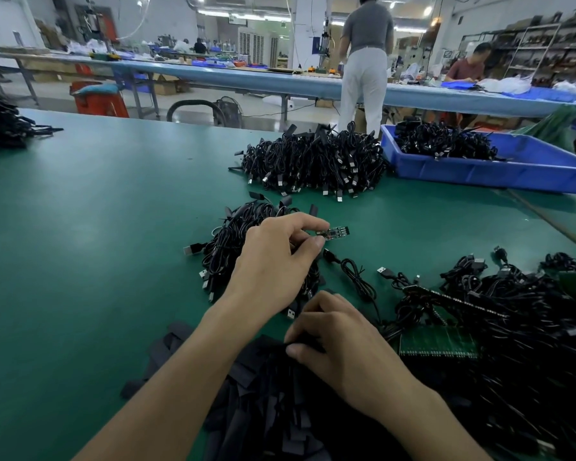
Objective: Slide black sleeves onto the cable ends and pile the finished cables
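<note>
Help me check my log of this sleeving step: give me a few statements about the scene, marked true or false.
1. The left hand pinches a small circuit board. True.
2. The right hand lies flat on bare mat. False: its curled fingers pinch at the black sleeves.
3. The blue bin holds black cables. True.
4. The blue bin stands at the far left. False: it stands at the far right.

You have open green table (pixel 97 227) from nine to eleven o'clock. At twelve a small cable heap (pixel 226 237) sits close, a bigger pile (pixel 313 161) behind it. A blue bin (pixel 512 171) stands far out at one, tangled cables (pixel 529 327) fill three, and loose sleeves (pixel 263 394) crowd six.
</note>
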`<act>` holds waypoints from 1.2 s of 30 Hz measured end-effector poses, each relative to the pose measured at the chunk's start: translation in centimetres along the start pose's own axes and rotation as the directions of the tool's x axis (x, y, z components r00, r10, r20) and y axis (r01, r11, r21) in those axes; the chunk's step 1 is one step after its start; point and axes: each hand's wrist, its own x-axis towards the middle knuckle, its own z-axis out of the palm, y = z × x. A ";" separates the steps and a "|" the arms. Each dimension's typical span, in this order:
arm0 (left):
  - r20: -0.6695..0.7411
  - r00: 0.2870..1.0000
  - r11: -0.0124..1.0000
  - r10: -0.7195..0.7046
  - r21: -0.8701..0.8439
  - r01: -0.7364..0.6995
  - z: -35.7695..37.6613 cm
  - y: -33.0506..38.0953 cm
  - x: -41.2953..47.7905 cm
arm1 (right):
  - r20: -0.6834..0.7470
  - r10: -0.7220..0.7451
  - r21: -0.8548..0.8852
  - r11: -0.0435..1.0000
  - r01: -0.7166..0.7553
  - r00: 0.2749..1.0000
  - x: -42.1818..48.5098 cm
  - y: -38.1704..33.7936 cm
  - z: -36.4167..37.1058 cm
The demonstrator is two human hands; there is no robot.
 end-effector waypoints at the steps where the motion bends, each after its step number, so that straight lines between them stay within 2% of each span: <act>1: -0.004 1.000 1.000 0.001 -0.003 -0.001 0.0 0.0 0.0 | -0.024 0.019 0.057 0.998 -0.018 1.000 0.1 0.0 0.0; 4: -0.018 1.000 1.000 -0.002 0.004 0.002 0.0 -0.2 0.0 | -0.109 0.100 0.269 0.961 -0.068 0.989 0.5 0.0 -0.7; 8: -0.009 1.000 1.000 -0.009 0.003 0.009 0.1 -0.2 0.0 | -0.191 0.198 0.446 0.890 -0.094 0.961 0.6 0.6 -2.6; 11: -0.002 1.000 1.000 -0.010 -0.011 0.010 0.1 -0.1 0.0 | -0.289 0.287 0.551 0.830 -0.086 0.913 0.4 1.4 -4.2; 14: 0.006 1.000 0.999 -0.016 -0.031 0.016 0.2 -0.1 0.0 | -0.442 0.333 0.540 0.840 -0.049 0.833 0.1 2.1 -5.6; 17: 0.026 1.000 0.999 -0.004 -0.037 0.004 0.2 0.1 -0.2 | -0.496 0.363 0.552 0.833 -0.036 0.789 -0.1 2.6 -6.2; 23: 0.050 0.999 0.998 -0.007 -0.067 0.010 0.3 0.4 -0.2 | -0.511 0.339 0.518 0.855 -0.031 0.790 -0.1 2.6 -6.1; 28: 0.065 0.997 0.995 0.030 -0.097 -0.023 0.2 0.8 -0.2 | -0.560 0.326 0.511 0.860 0.008 0.761 -0.2 2.5 -6.4; 36: 0.069 0.996 0.992 0.048 -0.124 -0.039 0.3 1.2 -0.4 | -0.554 0.317 0.496 0.869 -0.001 0.770 -0.2 2.3 -6.2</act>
